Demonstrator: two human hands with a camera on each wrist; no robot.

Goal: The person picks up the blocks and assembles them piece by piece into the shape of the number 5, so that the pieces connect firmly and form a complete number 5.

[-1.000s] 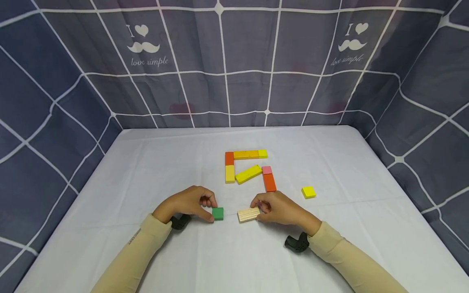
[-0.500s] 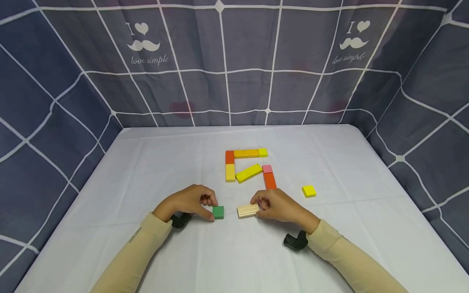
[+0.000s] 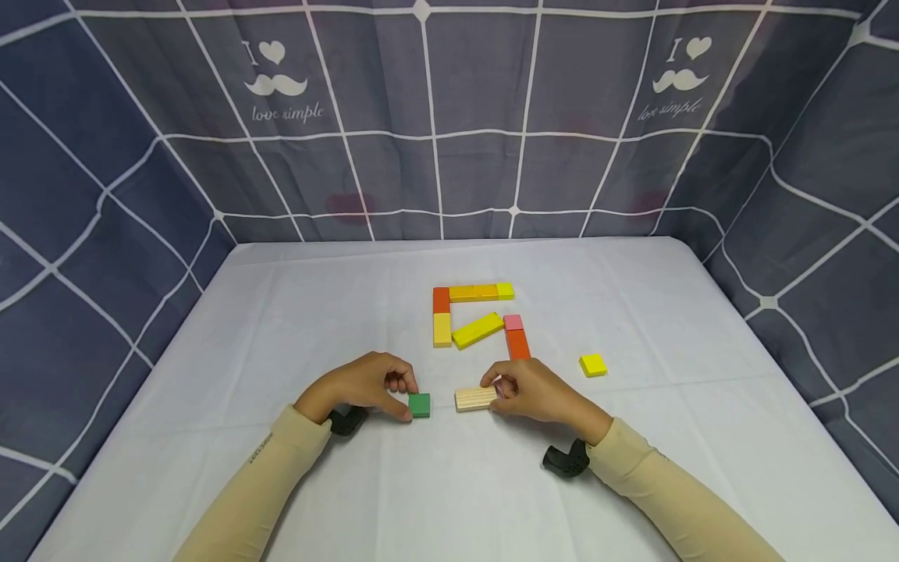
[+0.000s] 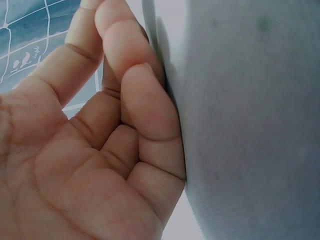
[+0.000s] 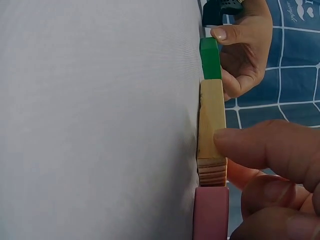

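My left hand [image 3: 368, 384] pinches a small green block [image 3: 419, 405] between thumb and index finger on the white cloth. The left wrist view shows its curled fingers against the cloth; the block is hidden there. To the right, my right hand [image 3: 537, 396] grips a plain wooden block [image 3: 475, 399] by its right end, thumb on the near side. A gap separates the wooden block from the green one in the head view. In the right wrist view a pink block [image 5: 211, 214] lies just beyond the wooden block's end, mostly covered by my hand in the head view.
Farther back, orange [image 3: 441, 300] and yellow blocks [image 3: 442, 330] form a corner with an amber bar [image 3: 474, 293]. A slanted yellow bar [image 3: 478, 331] meets a small pink block [image 3: 513, 322] above a red-orange one [image 3: 517, 345]. A yellow square block [image 3: 593, 364] lies to the right.
The wooden block has turned slightly, its long side now nearly level across the head view. Both hands keep their holds; the whole head view has shifted a little.
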